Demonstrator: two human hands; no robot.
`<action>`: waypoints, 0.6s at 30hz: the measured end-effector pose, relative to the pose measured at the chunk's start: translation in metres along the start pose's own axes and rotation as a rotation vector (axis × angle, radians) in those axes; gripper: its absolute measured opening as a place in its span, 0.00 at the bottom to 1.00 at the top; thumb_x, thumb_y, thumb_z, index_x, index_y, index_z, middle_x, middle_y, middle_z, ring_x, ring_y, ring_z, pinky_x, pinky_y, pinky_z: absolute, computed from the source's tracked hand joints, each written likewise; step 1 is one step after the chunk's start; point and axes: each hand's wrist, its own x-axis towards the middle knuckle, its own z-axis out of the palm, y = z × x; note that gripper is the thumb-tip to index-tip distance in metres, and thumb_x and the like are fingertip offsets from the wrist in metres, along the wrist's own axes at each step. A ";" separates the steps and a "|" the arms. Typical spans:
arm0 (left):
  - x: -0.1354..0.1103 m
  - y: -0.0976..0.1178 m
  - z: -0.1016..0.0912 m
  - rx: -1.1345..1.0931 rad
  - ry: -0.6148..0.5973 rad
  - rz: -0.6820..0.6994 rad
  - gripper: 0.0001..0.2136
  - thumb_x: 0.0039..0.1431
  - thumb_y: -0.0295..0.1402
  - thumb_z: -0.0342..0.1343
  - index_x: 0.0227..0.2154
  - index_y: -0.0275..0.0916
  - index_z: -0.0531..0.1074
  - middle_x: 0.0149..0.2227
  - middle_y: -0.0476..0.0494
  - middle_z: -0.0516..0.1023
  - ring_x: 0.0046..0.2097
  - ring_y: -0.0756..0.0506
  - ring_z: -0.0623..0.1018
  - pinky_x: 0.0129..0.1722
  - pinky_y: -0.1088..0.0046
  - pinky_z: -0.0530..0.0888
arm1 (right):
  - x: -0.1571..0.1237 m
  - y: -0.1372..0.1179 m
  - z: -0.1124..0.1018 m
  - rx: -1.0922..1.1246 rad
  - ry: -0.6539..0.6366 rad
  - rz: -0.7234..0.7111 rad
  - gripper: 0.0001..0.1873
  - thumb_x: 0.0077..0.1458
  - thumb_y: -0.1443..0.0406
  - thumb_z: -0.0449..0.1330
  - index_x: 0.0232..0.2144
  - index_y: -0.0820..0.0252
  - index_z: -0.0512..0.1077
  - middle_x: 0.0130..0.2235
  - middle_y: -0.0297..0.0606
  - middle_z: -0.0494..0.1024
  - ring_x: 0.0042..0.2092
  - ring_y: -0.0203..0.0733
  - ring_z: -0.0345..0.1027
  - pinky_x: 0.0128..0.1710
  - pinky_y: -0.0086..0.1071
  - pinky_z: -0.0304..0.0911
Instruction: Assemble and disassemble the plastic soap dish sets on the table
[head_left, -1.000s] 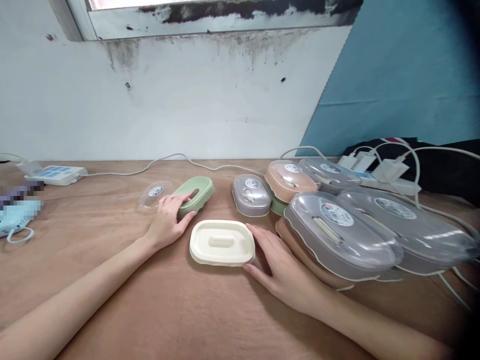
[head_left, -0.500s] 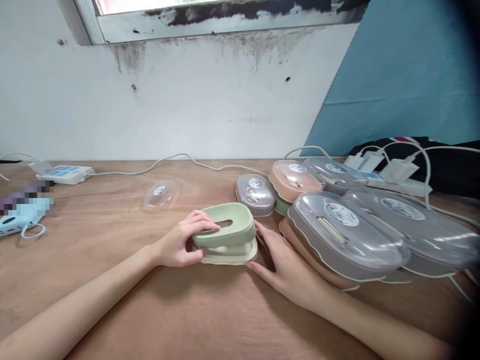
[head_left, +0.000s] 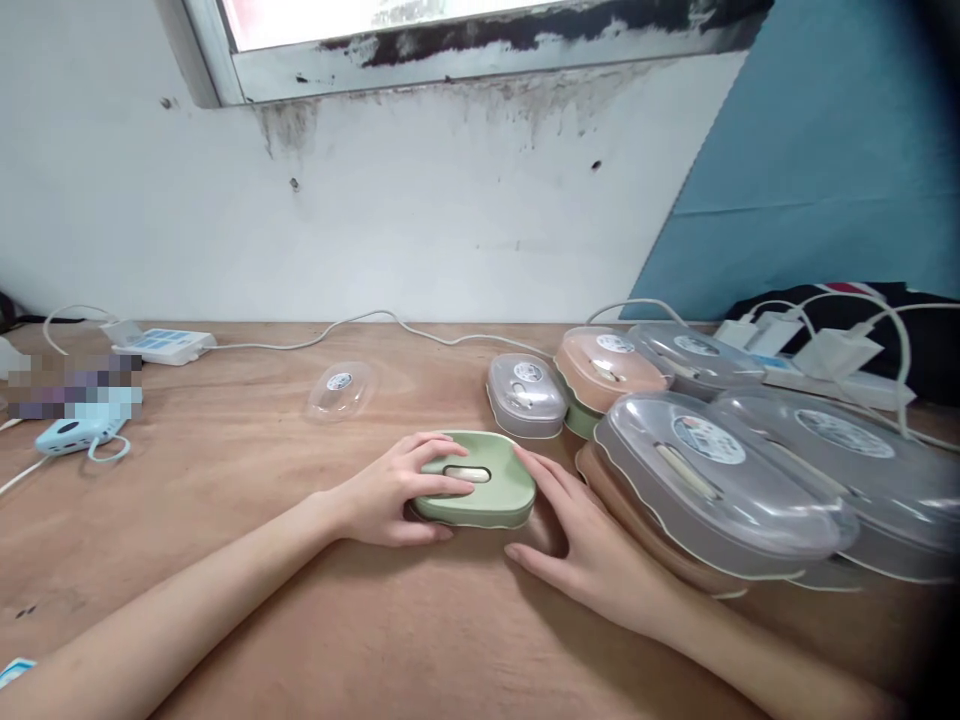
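A green oval tray (head_left: pixel 487 495) with a slot in its middle lies on the wooden table (head_left: pixel 300 600), seated over a cream tray that shows only through the slot. My left hand (head_left: pixel 394 490) presses on the green tray's left end, fingers curled over its top and side. My right hand (head_left: pixel 581 545) rests against its right side, fingers stretched along the table. A small clear lid (head_left: pixel 340 388) with a round sticker lies further back to the left.
Several lidded boxes crowd the right: a small grey one (head_left: pixel 526 395), a pink one (head_left: pixel 609 368), and large clear-lidded ones (head_left: pixel 712 485). Chargers and cables (head_left: pixel 817 350) lie at the far right, a power strip (head_left: pixel 161 345) and a blue device (head_left: pixel 75 435) at the left.
My left hand carried the green tray from the back left onto the cream tray and pushed it down over it. My right hand stayed beside the cream tray.
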 end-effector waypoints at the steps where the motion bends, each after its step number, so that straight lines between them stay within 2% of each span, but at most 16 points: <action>1: 0.000 0.000 0.000 0.003 -0.002 0.004 0.21 0.51 0.38 0.58 0.49 0.42 0.68 0.56 0.38 0.60 0.58 0.38 0.58 0.57 0.58 0.58 | 0.000 0.000 0.000 -0.004 0.002 -0.009 0.42 0.50 0.61 0.57 0.61 0.51 0.40 0.61 0.43 0.53 0.61 0.51 0.48 0.57 0.48 0.51; 4: -0.001 -0.003 -0.004 0.021 0.008 0.001 0.23 0.53 0.43 0.54 0.51 0.43 0.65 0.57 0.38 0.60 0.58 0.38 0.59 0.56 0.57 0.58 | 0.000 0.001 0.001 -0.015 0.026 -0.038 0.41 0.51 0.61 0.56 0.61 0.52 0.40 0.60 0.45 0.55 0.60 0.52 0.50 0.56 0.49 0.53; 6: -0.004 -0.011 -0.010 0.103 0.064 -0.079 0.20 0.58 0.42 0.48 0.52 0.42 0.65 0.56 0.40 0.62 0.58 0.40 0.60 0.57 0.58 0.57 | 0.000 0.001 0.001 -0.020 0.032 -0.052 0.40 0.52 0.61 0.55 0.61 0.51 0.39 0.60 0.45 0.56 0.60 0.52 0.51 0.56 0.49 0.53; 9: -0.015 -0.036 -0.021 0.364 0.241 -0.453 0.17 0.59 0.39 0.44 0.49 0.44 0.66 0.56 0.45 0.62 0.59 0.42 0.58 0.58 0.61 0.55 | -0.001 0.001 0.000 -0.026 0.029 -0.049 0.40 0.53 0.62 0.55 0.62 0.51 0.38 0.59 0.44 0.56 0.60 0.52 0.51 0.56 0.49 0.54; 10: -0.019 -0.045 -0.025 0.430 0.299 -0.586 0.18 0.59 0.40 0.44 0.50 0.42 0.65 0.58 0.43 0.59 0.60 0.41 0.56 0.58 0.59 0.54 | -0.001 0.000 0.000 -0.027 0.028 -0.047 0.40 0.52 0.62 0.55 0.62 0.50 0.38 0.59 0.44 0.57 0.59 0.52 0.52 0.56 0.49 0.54; 12: -0.028 -0.064 -0.029 0.497 0.381 -0.797 0.25 0.57 0.43 0.46 0.55 0.36 0.59 0.60 0.33 0.52 0.61 0.34 0.50 0.56 0.51 0.53 | -0.001 0.001 0.000 -0.025 0.028 -0.043 0.40 0.52 0.62 0.55 0.62 0.50 0.38 0.59 0.44 0.57 0.59 0.52 0.52 0.56 0.49 0.54; 13: -0.031 -0.071 -0.031 0.503 0.392 -0.877 0.29 0.56 0.45 0.47 0.56 0.32 0.56 0.60 0.27 0.51 0.61 0.29 0.50 0.54 0.46 0.55 | -0.001 0.001 0.000 -0.022 0.023 -0.041 0.40 0.53 0.62 0.55 0.62 0.50 0.38 0.59 0.44 0.57 0.59 0.52 0.51 0.56 0.49 0.54; 15: -0.037 -0.082 -0.031 0.503 0.370 -1.014 0.34 0.52 0.49 0.50 0.57 0.29 0.55 0.56 0.21 0.56 0.57 0.24 0.56 0.48 0.42 0.59 | -0.001 0.001 0.000 -0.015 0.007 -0.035 0.40 0.53 0.62 0.54 0.62 0.50 0.37 0.59 0.44 0.56 0.60 0.51 0.50 0.56 0.49 0.53; 18: -0.038 -0.085 -0.030 0.491 0.300 -1.094 0.33 0.51 0.51 0.50 0.55 0.34 0.59 0.51 0.26 0.64 0.53 0.26 0.63 0.48 0.46 0.61 | -0.001 0.001 -0.001 -0.005 -0.017 -0.021 0.39 0.53 0.61 0.54 0.61 0.50 0.36 0.60 0.44 0.54 0.60 0.50 0.49 0.57 0.49 0.51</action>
